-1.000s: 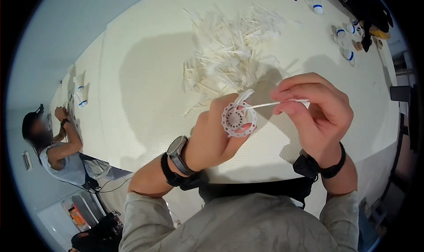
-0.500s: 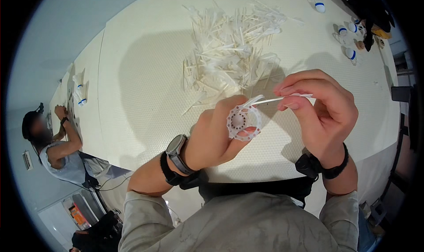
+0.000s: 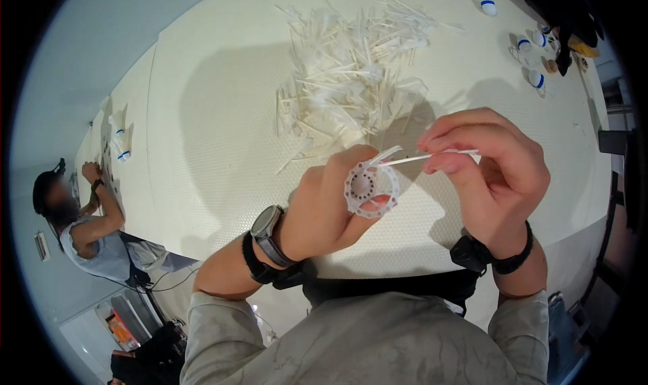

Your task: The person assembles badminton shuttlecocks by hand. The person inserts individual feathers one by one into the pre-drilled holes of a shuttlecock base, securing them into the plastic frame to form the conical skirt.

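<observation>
My left hand (image 3: pixel 325 202) is closed around a round white ring-shaped frame (image 3: pixel 393 204), which has holes around its rim and a smaller circle of dark holes inside. A white feather (image 3: pixel 393 154) stands out from the top of that frame. Between the thumb and fingers of my right hand (image 3: pixel 489 162) is another white feather (image 3: pixel 412 160), held by its vane end. Its bare quill points left, and the tip reaches the upper edge of the frame. Whether the tip sits in a hole is too small to tell.
A loose heap of white feathers (image 3: pixel 344 81) lies on the white table (image 3: pixel 223 142) beyond my hands. Blue-banded white shuttlecocks (image 3: pixel 536 80) lie at the far right, near a black bag (image 3: pixel 557 10). A co-worker (image 3: pixel 91 229) works at the table's left.
The quill in my right hand now slants less and its tip has dropped slightly to the frame's upper edge. Both grips are unchanged.
</observation>
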{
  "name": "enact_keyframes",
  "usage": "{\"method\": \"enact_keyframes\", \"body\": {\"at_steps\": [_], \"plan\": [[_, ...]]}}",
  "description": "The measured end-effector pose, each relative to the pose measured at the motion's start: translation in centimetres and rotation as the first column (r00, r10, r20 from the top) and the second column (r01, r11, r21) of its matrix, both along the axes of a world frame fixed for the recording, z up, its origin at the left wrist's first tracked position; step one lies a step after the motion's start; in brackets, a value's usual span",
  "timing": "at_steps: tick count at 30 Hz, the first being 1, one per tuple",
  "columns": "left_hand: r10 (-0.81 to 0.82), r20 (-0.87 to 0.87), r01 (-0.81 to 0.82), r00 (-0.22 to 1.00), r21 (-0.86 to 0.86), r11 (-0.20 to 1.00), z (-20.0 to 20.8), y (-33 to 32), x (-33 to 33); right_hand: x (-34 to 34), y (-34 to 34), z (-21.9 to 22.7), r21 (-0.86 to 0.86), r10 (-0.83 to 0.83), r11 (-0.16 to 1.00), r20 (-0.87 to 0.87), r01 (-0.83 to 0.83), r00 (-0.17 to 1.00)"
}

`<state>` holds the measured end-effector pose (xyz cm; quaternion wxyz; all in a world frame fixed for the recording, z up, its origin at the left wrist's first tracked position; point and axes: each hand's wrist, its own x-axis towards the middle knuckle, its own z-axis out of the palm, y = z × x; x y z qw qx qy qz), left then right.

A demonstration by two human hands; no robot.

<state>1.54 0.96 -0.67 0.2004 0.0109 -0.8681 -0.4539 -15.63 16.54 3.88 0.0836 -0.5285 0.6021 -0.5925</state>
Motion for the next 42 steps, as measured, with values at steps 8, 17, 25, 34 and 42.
{"method": "enact_keyframes", "body": {"at_steps": [8, 17, 25, 34, 42], "plan": [[-0.024, 0.004, 0.024, 1.000, -0.086, 0.996, 0.6, -0.2, 0.0, 0.1, 0.1, 0.3, -0.005, -0.064, 0.998, -0.098, 0.064, 0.993], [-0.065, 0.017, 0.066, 0.998, -0.097, 0.993, 0.7, -0.3, -0.2, -0.1, 0.2, 0.6, 0.005, -0.044, 0.999, -0.125, 0.045, 0.991], [-0.072, 0.017, 0.073, 0.997, -0.082, 0.994, 0.6, -0.3, -0.4, 0.0, 0.2, 0.8, 0.045, -0.058, 0.997, -0.173, 0.067, 0.983], [-0.029, -0.017, 0.028, 0.999, -0.066, 0.997, 0.4, -0.2, -0.9, 0.1, -0.2, 0.2, 0.110, -0.044, 0.993, -0.037, 0.048, 0.998], [-0.076, -0.027, 0.072, 0.997, -0.130, 0.989, 0.6, -0.3, -0.8, 0.0, -0.4, 0.4, 0.145, 0.015, 0.989, -0.065, -0.006, 0.998]]}}
